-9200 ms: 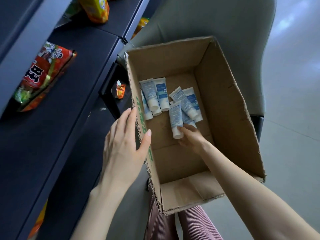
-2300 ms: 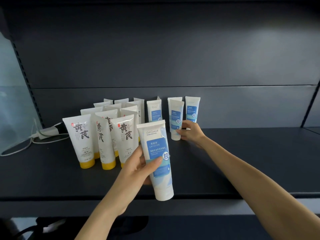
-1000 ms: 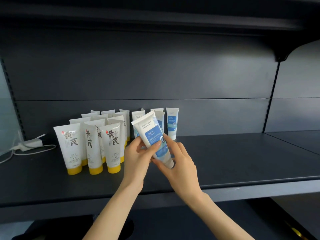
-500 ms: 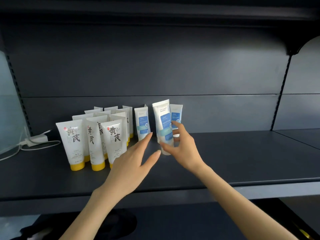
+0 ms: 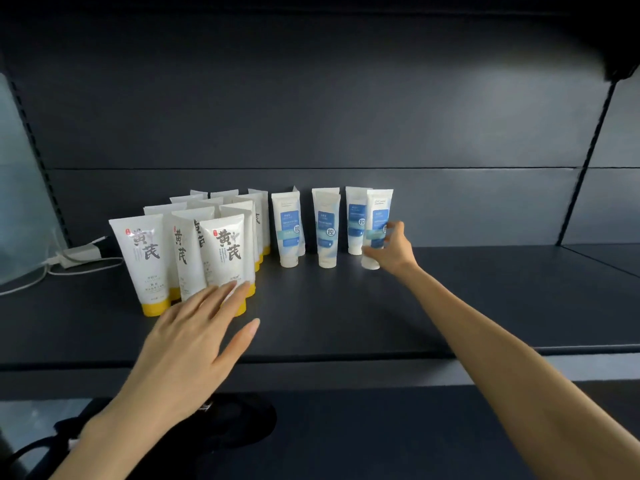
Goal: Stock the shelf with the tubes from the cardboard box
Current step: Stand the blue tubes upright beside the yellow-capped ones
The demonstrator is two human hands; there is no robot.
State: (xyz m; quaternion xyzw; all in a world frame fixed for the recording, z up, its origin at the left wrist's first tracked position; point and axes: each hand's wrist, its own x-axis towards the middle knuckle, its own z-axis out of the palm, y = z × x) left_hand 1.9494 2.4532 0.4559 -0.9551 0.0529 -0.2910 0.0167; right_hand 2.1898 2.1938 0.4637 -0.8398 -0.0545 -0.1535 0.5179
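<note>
Shelf (image 5: 467, 299): matte, dark, flat; we face it.
Right hand (image 5: 393, 252): we grasp glossy tube (image 5: 378, 216), one o'clock.
Left hand (image 5: 194, 341): released, fingers straight.

right hand (image 5: 393, 249) grips an upright blue-label tube (image 5: 377, 223) on a dark shelf (image 5: 450, 299) — left hand (image 5: 194, 341) hovers, fingers spread.

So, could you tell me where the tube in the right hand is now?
In the head view, the tube is held upright by the right hand, at the right end of the blue-labelled tubes on the shelf.
</note>
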